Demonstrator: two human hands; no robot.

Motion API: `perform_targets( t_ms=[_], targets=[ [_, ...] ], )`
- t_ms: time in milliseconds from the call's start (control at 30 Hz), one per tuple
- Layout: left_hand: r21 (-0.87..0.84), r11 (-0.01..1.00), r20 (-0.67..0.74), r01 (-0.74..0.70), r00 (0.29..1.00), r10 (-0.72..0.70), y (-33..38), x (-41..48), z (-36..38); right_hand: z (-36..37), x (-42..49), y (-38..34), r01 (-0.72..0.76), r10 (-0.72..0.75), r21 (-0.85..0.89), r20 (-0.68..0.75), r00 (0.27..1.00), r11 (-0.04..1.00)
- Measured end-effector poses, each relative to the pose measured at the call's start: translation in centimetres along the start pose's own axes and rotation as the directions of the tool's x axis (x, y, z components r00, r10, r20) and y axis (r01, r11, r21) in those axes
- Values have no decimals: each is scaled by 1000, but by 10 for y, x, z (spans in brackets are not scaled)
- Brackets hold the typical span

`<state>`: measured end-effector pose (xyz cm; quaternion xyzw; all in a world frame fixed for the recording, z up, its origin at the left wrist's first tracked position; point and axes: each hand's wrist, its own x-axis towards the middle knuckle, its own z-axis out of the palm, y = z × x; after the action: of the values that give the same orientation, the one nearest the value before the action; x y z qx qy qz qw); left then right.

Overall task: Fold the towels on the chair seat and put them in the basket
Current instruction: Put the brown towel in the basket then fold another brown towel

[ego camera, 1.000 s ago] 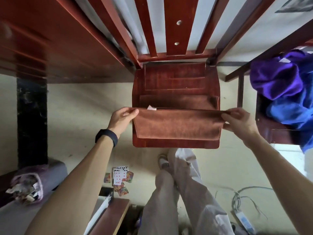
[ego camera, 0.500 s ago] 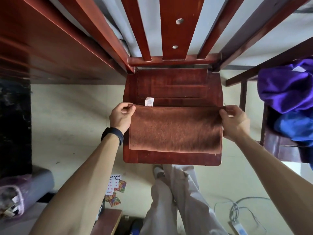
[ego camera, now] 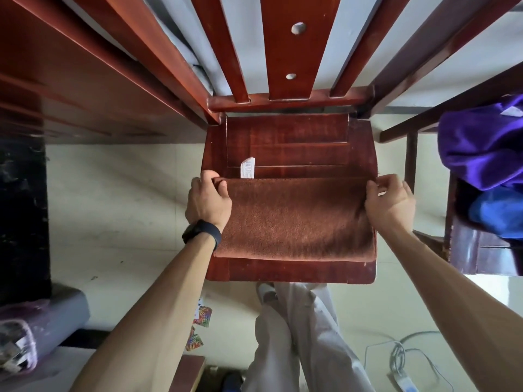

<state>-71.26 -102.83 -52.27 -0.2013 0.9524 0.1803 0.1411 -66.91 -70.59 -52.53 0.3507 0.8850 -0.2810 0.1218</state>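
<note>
Folded brown towel (ego camera: 294,219) lies flat on the near half of the wooden chair seat (ego camera: 288,137), its white tag (ego camera: 248,167) sticking out past the far edge. Left hand (ego camera: 208,199) pinches the towel's 10 o'clock corner; right hand (ego camera: 389,205) pinches the 2 o'clock corner. Pale floor (ego camera: 127,207) below, playing cards (ego camera: 202,321) at 7 o'clock, a cable (ego camera: 402,352) at 5. A second chair (ego camera: 475,250) at 3 o'clock holds purple cloth (ego camera: 486,142) and blue cloth (ego camera: 498,213). Both forearms reach forward, fingers curled over the towel's far edge, and the left wrist wears a black wristband (ego camera: 201,232).
</note>
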Motion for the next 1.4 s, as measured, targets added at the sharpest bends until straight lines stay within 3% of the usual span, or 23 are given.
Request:
perform_targets(
  t_ms=[67, 133, 233, 333, 400, 500, 633, 733, 900, 1067, 1133, 1233, 1333, 1400],
  targets=[
    [120, 986, -106, -118, 986, 131, -2, -15, 7, 4, -13, 1, 131, -142, -95, -127, 982, 987],
    [207, 922, -145, -326, 922, 359, -4, -37, 16, 8, -37, -5, 301, -345, -216, -209, 915, 929],
    [213, 832, 37, -512, 855, 517, -2, -67, 37, 26, -72, -18, 517, -546, -275, -36, 837, 810],
    [266, 864, 140, -427, 904, 404, -10, -67, 55, 45, -65, -6, 519, -490, -382, 178, 853, 765],
    [306, 862, 157, -403, 915, 372, -23, -57, 60, 47, -46, 12, 510, -452, -440, 237, 860, 739],
    [326, 830, 156, -452, 892, 424, -35, -50, 61, 46, -33, 32, 540, -468, -465, 270, 841, 701],
    [322, 825, 152, -465, 885, 440, -31, -49, 59, 46, -38, 28, 495, -440, -453, 229, 868, 741],
    [370, 725, 211, -581, 812, 544, -15, -31, 46, 36, -56, 33, 441, -392, -462, 205, 897, 769],
    [421, 418, 388, -805, 577, 719, 63, -1, 35, 25, -119, 60, 299, -261, -449, 147, 954, 842],
    [396, 357, 463, -846, 520, 718, 133, -20, 43, 31, -180, 69, 250, -198, -211, 240, 950, 945],
    [325, 476, 395, -817, 574, 717, 136, -36, 46, 31, -182, 67, 160, -137, -81, 235, 962, 984],
    [25, 768, 176, -640, 759, 627, 103, -71, 44, 29, -180, 65, -24, 0, 98, 238, 971, 995],
    [-117, 935, 45, -333, 939, 340, 43, -116, 39, 30, -176, 67, -208, 166, 138, 263, 950, 968],
    [-202, 978, 64, -52, 996, 66, 5, -142, 39, 28, -173, 65, -318, 266, 129, 312, 912, 939]
  ],
)
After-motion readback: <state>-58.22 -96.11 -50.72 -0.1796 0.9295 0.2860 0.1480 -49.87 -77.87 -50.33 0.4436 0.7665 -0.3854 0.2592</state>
